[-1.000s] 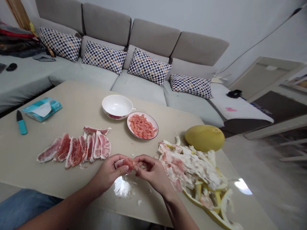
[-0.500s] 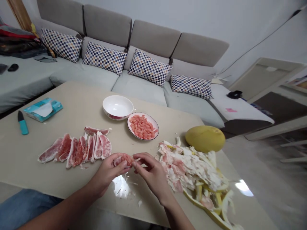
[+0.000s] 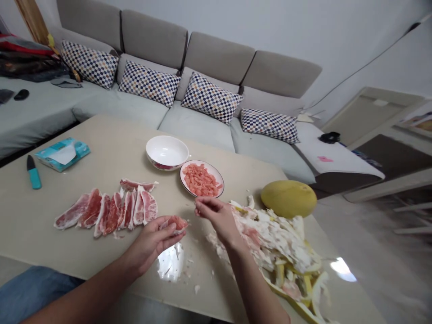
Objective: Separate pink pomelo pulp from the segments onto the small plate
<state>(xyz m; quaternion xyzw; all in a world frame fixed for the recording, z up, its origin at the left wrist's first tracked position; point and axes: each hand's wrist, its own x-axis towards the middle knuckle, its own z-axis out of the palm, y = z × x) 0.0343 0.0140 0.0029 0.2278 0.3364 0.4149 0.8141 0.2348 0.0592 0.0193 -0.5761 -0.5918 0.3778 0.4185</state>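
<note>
My left hand (image 3: 148, 245) is closed around a partly peeled pomelo segment (image 3: 178, 223), its pink pulp showing past the thumb. To the right and slightly higher, my right hand (image 3: 219, 220) has thumb and fingers pinched together just below a dark-rimmed plate (image 3: 220, 174). Whatever sits in that pinch is too small to make out. Loose pieces of pink pulp (image 3: 200, 179) fill the plate. Left of my hands, several pomelo segments (image 3: 113, 213) lie in a row with pale membrane on them. A heap of white membrane and peel (image 3: 280, 243) lies right of my right hand.
A white bowl (image 3: 168, 150) touches or nearly touches the plate. Behind the peel heap sits a whole yellow pomelo (image 3: 288, 198). At the table's left are a teal-handled knife (image 3: 34, 177) and a tissue pack (image 3: 64, 154). A sofa (image 3: 199, 121) stands beyond the table.
My right hand has come away from the pomelo segment and moved up and right toward the plate, fingers pinched. My left hand keeps the segment in about the same spot.
</note>
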